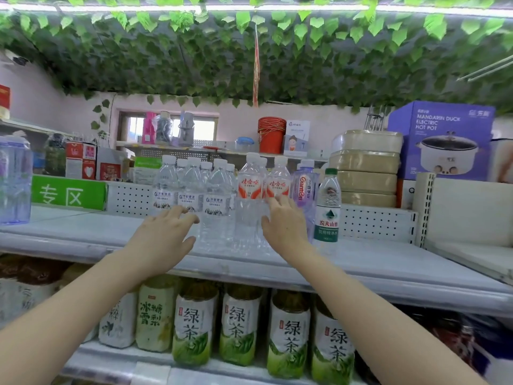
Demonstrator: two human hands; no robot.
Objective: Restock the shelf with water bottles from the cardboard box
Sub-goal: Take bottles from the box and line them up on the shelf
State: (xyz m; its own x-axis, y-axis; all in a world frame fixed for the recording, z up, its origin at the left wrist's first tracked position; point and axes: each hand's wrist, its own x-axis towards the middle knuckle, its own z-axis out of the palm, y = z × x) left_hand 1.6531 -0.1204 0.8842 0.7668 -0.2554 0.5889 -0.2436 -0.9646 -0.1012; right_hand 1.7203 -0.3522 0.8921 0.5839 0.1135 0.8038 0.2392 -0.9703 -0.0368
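Several clear water bottles, white caps, upright on shelf

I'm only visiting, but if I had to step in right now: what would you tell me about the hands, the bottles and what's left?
Left hand: open, holding nothing, beside the blue-label bottles.
Right hand: open, fingertips at the red-label bottles.
Shelf: these stand upright in a cluster at its middle.
Cardboard box: not in view.
Done: several bottles stocked. Left: probably more from the box; how many, I cannot tell.
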